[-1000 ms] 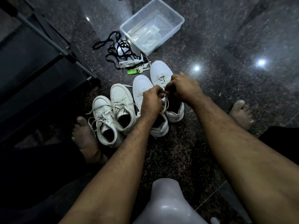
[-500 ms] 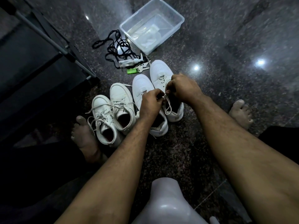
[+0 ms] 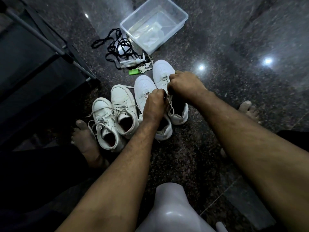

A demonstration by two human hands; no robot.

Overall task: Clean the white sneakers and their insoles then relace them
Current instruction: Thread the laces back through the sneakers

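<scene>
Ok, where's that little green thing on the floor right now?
The green thing lies on the floor just beyond the sneakers' toes, left of the keys and near the black laces.

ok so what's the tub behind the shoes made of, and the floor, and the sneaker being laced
The tub looks like clear, slightly frosted plastic: the floor shows through its walls. The floor looks like polished dark speckled stone, probably granite, since it mirrors the lights. The sneaker under the right hand and left hand looks like smooth white leather or a synthetic; which one cannot be told.
</scene>
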